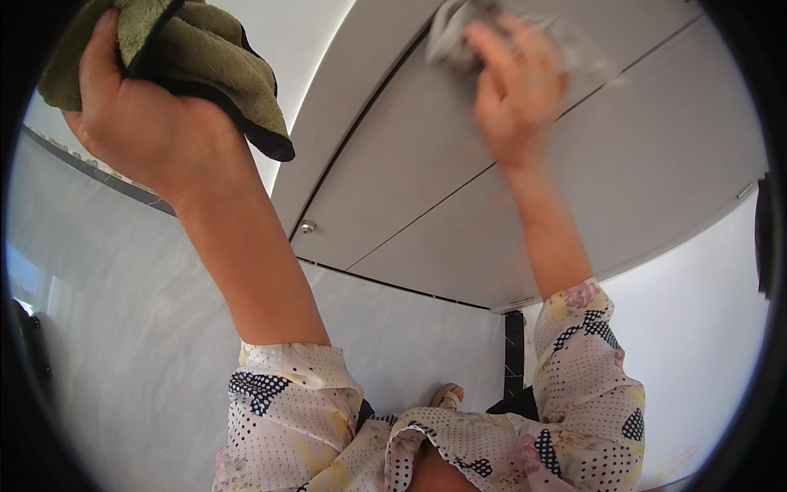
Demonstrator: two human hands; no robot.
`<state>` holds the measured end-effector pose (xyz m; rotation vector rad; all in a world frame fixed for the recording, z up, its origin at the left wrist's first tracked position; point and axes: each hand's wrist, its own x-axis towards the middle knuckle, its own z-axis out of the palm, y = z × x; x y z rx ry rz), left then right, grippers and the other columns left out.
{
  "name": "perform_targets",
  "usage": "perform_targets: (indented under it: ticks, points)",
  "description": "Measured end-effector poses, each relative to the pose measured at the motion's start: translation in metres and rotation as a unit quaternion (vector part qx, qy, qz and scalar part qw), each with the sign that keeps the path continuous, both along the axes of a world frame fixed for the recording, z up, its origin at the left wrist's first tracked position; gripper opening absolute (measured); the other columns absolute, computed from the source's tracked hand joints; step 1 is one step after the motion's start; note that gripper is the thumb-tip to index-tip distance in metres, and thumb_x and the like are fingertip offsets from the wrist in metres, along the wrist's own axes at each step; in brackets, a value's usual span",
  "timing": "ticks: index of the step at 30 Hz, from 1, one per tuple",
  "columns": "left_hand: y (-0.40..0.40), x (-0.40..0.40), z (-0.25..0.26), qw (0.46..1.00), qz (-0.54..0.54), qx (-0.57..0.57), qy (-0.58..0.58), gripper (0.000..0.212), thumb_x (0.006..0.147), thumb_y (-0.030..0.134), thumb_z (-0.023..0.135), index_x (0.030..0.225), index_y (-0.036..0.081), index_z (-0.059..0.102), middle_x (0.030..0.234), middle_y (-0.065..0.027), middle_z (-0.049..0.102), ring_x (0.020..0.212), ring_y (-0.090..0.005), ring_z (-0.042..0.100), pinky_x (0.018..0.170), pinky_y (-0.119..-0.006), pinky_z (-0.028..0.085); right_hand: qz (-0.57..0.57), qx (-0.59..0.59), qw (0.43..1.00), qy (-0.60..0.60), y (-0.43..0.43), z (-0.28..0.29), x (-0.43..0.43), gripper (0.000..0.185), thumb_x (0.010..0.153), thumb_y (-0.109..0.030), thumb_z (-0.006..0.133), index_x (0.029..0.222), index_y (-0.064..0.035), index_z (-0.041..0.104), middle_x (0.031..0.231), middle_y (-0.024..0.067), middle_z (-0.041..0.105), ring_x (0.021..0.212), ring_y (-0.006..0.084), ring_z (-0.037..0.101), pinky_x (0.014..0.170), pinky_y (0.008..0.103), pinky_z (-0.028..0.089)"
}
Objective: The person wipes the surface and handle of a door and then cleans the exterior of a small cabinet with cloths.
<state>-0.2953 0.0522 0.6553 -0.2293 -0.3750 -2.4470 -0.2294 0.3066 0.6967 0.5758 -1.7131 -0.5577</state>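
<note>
My left hand, raised at the upper left, grips a folded olive-green towelling cloth with a black edge, its loose corner hanging past my wrist. At the upper right, my right hand holds a pale grey-white cloth against or very close to a grey door panel. Hand and cloth there are blurred, and some of the fingers are hard to make out. A small round metal knob or lock sits near the panel's lower left corner.
A dark seam runs slantwise across the panel. Metal hinges show at its edge. Below lies a pale grey marble-like floor with a dark border strip. White wall stands at the right. A sandalled foot shows below.
</note>
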Motion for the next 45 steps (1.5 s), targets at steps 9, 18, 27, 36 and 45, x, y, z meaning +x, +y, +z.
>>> perform_targets:
  ticks: [9,18,27,36,45]
  points:
    - [-0.009,0.005,-0.014,0.99,0.135,-0.012,0.041,0.015,0.087,0.006,0.051,0.098,-0.005,0.055,0.093,-0.0164,0.062,0.077,-0.0254,0.065,0.069,-0.031,0.059,-0.093,-0.062,0.982,-0.154,-0.021,-0.11,-0.001,0.037,0.078,-0.02,0.064,0.114,-0.0196,0.06,0.13,0.0005,0.049,0.123,0.0218,0.045,0.099,0.0421,0.032]
    - [0.017,0.016,-0.017,0.986,0.142,-0.015,0.09,0.03,0.081,0.002,0.065,0.107,0.0,0.052,0.099,-0.0093,0.061,0.082,-0.0196,0.063,0.07,-0.028,0.056,-0.034,0.16,0.98,-0.111,0.034,-0.055,0.06,0.024,0.078,-0.018,0.064,0.101,-0.0231,0.066,0.119,-0.0048,0.06,0.111,0.0162,0.056,0.094,0.0388,0.037]
    - [0.083,0.002,-0.056,0.85,0.388,-0.326,0.141,0.039,0.077,-0.005,0.063,0.114,0.007,0.056,0.119,-0.0105,0.053,0.112,-0.0288,0.049,0.095,-0.039,0.041,-0.305,-0.011,0.908,0.288,0.128,0.076,0.273,0.039,0.086,-0.023,0.056,0.125,-0.0192,0.055,0.135,0.0104,0.045,0.117,0.0298,0.049,0.094,0.0441,0.037]
    - [0.159,0.056,-0.036,0.766,0.41,-0.415,0.271,0.052,0.064,-0.013,0.061,0.111,0.009,0.06,0.117,-0.0117,0.054,0.111,-0.0311,0.049,0.094,-0.04,0.04,-0.336,-0.488,0.696,0.405,0.235,-0.035,0.333,0.047,0.091,-0.022,0.046,0.135,-0.0047,0.041,0.12,0.0261,0.044,0.11,0.0415,0.045,0.092,0.0485,0.037]
    - [0.2,0.118,-0.095,0.332,0.322,-0.703,0.541,0.053,0.085,0.015,0.051,0.134,0.031,0.041,0.145,0.0157,0.035,0.124,-0.0084,0.043,0.098,-0.042,0.037,-0.236,-0.215,0.924,0.211,0.145,-0.028,0.221,0.044,0.084,-0.02,0.056,0.128,-0.0176,0.055,0.128,0.0144,0.048,0.123,0.0328,0.042,0.093,0.0489,0.029]
